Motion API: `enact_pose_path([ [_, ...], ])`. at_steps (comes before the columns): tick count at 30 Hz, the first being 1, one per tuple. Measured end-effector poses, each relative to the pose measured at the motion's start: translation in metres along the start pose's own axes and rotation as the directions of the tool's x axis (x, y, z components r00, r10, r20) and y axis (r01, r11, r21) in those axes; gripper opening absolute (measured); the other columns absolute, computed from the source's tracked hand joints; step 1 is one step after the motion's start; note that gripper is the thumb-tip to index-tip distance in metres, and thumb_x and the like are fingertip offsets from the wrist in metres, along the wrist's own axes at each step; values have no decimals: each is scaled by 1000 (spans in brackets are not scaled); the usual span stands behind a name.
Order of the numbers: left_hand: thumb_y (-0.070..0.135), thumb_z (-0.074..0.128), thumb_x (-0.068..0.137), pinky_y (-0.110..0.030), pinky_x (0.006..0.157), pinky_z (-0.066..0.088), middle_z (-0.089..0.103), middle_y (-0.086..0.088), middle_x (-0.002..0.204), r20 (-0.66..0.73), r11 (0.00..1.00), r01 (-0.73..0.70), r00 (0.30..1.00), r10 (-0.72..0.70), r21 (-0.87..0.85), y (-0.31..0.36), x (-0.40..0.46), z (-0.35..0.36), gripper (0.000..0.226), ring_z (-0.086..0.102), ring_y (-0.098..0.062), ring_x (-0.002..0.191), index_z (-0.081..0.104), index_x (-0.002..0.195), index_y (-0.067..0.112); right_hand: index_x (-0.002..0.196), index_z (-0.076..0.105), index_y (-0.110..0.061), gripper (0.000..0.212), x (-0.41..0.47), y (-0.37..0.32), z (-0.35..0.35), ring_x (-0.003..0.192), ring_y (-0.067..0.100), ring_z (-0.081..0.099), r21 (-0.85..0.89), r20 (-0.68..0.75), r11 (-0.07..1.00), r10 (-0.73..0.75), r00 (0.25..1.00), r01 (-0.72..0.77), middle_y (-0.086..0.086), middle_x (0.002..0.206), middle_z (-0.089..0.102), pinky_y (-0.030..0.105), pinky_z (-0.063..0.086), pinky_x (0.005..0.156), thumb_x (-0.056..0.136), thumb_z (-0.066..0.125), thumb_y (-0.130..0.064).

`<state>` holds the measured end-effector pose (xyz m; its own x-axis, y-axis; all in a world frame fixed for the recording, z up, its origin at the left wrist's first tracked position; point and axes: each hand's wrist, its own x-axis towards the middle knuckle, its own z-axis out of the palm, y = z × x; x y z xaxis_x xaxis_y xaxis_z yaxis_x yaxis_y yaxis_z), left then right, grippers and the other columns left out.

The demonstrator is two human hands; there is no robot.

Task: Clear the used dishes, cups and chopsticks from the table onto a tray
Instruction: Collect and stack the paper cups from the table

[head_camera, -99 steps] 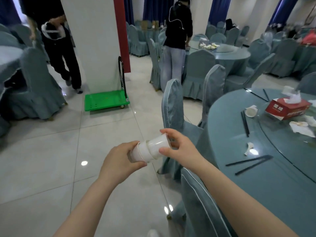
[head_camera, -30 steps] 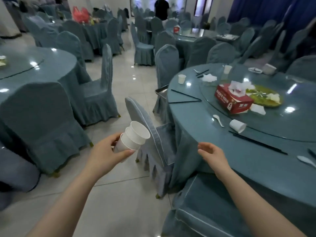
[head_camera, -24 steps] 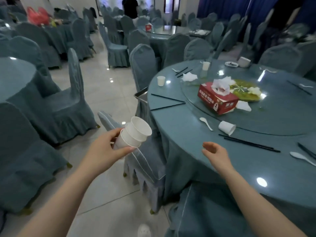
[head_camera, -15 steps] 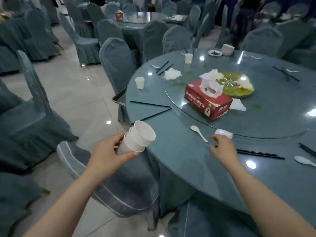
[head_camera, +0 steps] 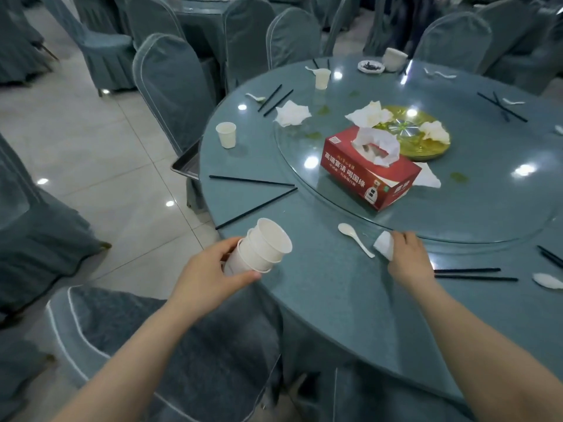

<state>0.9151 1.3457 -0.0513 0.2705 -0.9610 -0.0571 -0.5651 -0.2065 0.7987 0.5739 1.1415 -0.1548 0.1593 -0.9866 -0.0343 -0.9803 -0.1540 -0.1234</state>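
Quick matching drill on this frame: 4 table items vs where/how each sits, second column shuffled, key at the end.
Items:
1. stack of paper cups
2. tipped paper cup
3. tissue box
4. lone upright cup

Places:
A. on the glass turntable
B. held in the left hand, off the table's near edge
C. on its side under the right hand
D. standing on the cloth near the left edge, by the tray

Pairs: 1-B, 2-C, 3-A, 4-D

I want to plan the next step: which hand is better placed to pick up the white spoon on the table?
Right. The right hand lies beside the white spoon, though it grips a tipped cup. The left hand holds the cup stack.
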Motion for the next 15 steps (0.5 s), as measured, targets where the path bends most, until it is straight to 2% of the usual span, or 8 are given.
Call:
enact_pose_path([
  [3, 53, 75, 59, -30, 82, 53, 66, 27, 99, 1, 1000, -1, 1000, 1, 0, -6, 5, -7, 46, 62, 1, 92, 53, 99, 56, 130, 43, -7, 65, -10, -28, -6, 110, 33, 48, 316, -72, 949, 14, 997, 10, 15, 125, 44, 36, 39, 90, 71, 70, -6],
  [5, 43, 80, 63, -32, 83, 53, 66, 25, 100, -2, 1000, 3, 1000, -3, -2, -11, 5, -16, 49, 62, 0, 92, 54, 103, 53, 123, 45, -8, 62, -21, -53, -15, 104, 24, 48, 457, -90, 889, 16, 996, 27, 9, 120, 46, 28, 37, 83, 68, 74, -11],
  [8, 37, 81, 65, -30, 83, 52, 65, 25, 103, -15, 1000, 7, 1000, -7, -4, -17, 5, -34, 54, 62, -1, 95, 55, 110, 50, 110, 49, -18, 53, -43, -98, -33, 98, 14, 48, 627, -94, 772, -57, 994, 103, -2, 110, 48, 20, 36, 78, 64, 76, -13],
  [11, 38, 82, 65, -24, 79, 47, 63, 27, 104, -28, 1000, -7, 1000, 6, -17, -24, 5, -57, 55, 59, 3, 96, 53, 110, 52, 110, 54, -25, 51, -62, -146, -57, 103, 11, 49, 728, -104, 665, -129, 986, 163, -8, 110, 49, 25, 45, 85, 65, 75, -12],
  [15, 38, 82, 65, -27, 79, 45, 62, 27, 104, -41, 999, -35, 999, 34, -24, -42, 5, -99, 55, 57, 2, 96, 52, 110, 52, 116, 54, -30, 53, -77, -213, -86, 106, 0, 46, 757, -100, 628, -161, 982, 180, -6, 117, 44, 29, 46, 96, 70, 73, -12],
])
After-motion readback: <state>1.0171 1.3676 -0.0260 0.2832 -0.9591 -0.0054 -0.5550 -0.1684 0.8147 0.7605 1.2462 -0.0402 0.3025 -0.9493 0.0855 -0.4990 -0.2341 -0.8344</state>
